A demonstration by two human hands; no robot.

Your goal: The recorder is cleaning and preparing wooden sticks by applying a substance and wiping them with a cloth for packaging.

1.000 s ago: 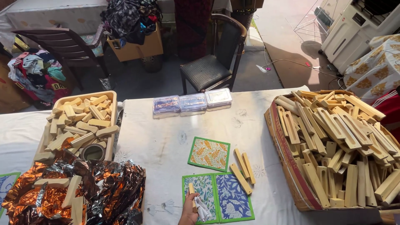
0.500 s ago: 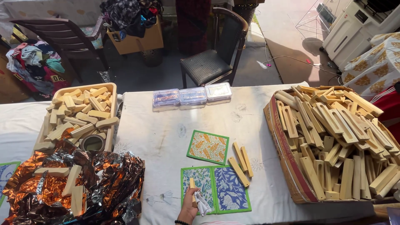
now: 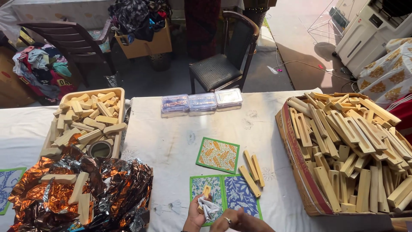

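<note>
At the bottom edge my left hand holds a small pale wooden piece upright, with a crumpled white cloth against it. My right hand, a ring on one finger, is curled beside the cloth and mostly cut off by the frame; its grip cannot be made out. Both hands hover over a green floral square mat and a blue floral mat. An orange-leaf mat lies just beyond, and three wooden sticks lie to its right.
A cardboard box heaped with slotted wooden pieces fills the right. At left are a wooden tray of blocks, a round tin and crumpled copper foil. Three clear plastic boxes sit at the far edge, chairs behind.
My right hand has come into view next to the left. The left hand, still holding the wooden piece and cloth, sits slightly lower in view. The camera tilted a little.
</note>
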